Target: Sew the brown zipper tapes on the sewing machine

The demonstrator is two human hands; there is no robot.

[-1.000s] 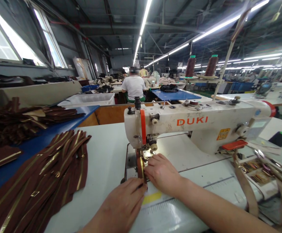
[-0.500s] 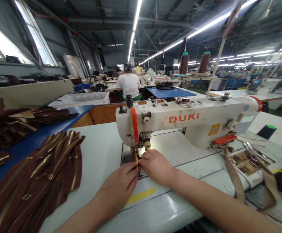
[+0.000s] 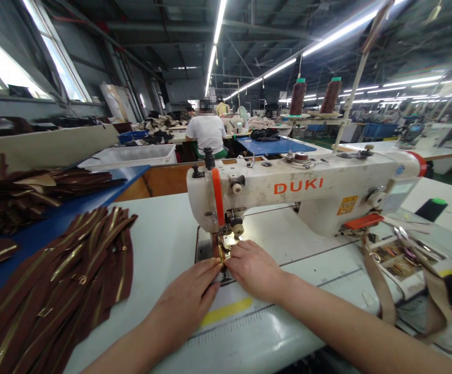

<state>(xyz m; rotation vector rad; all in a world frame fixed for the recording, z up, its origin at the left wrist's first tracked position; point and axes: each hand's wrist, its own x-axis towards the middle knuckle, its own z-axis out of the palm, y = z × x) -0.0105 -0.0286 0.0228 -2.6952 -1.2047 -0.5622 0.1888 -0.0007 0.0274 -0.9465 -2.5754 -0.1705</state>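
Under the needle of a white sewing machine [image 3: 261, 182] marked DUKI lies a narrow brown zipper [image 3: 221, 253] with gold teeth. At its near end, the fingertips of my left hand [image 3: 185, 293] press together on the left edge. My right hand [image 3: 253, 269] is curled close to the presser foot, its fingers pinching the strip from the right. The two hands nearly meet, and they cover much of the zipper. A heap of brown zippers [image 3: 93, 259] with gold teeth and pulls lies left of my hands on the pale table [image 3: 159, 218].
More brown strips [image 3: 66, 182] rest on a blue surface at left. A parts tray [image 3: 399, 265] with scissors and beige straps [image 3: 380, 291] sits at right, near a dark thread cone [image 3: 430, 210]. Two brown thread spools [image 3: 298, 97] stand behind the machine. Ahead sits a person in white [image 3: 206, 134].
The view has shifted slightly, so the machine appears a little farther right. Both hands keep hold of the zipper at the needle, with the left fingers a touch straighter.
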